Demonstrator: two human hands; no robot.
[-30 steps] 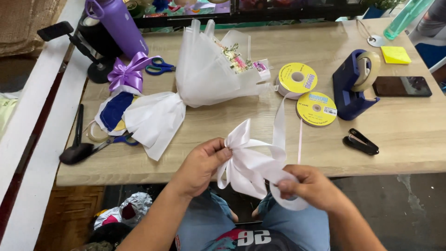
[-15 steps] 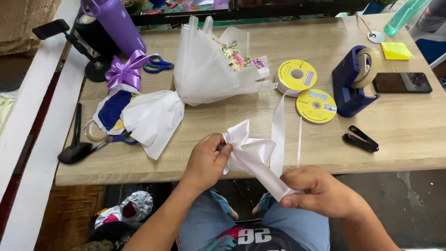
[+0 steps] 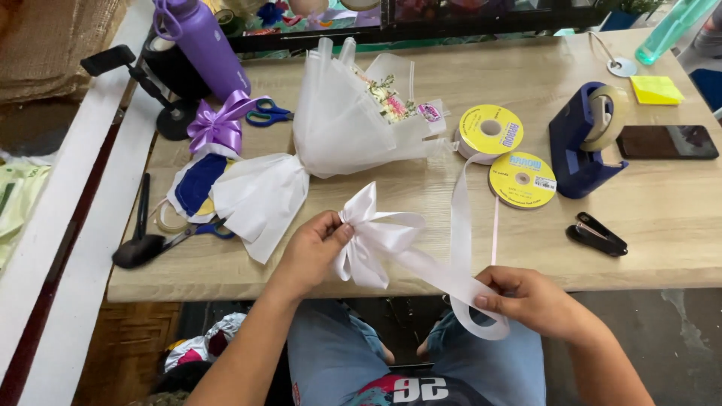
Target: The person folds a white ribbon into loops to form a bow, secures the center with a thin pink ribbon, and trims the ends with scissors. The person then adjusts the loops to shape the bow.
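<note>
White ribbon bow (image 3: 370, 239) pinched by left fingers (image 3: 338, 233); right fingers (image 3: 492, 289) closed on its tail.

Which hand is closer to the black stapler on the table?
Right. The right hand sits just below-left of the black stapler, holding ribbon; the left hand pinches the white bow much farther left.

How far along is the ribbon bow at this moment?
Done: several loops of the white ribbon bow are formed, pinched at the centre by the left hand. In hand: the right hand pulls a tail of the ribbon out taut. Left: the ribbon is uncut from the yellow spool, and the bow is not on the white-wrapped bouquet.
</note>
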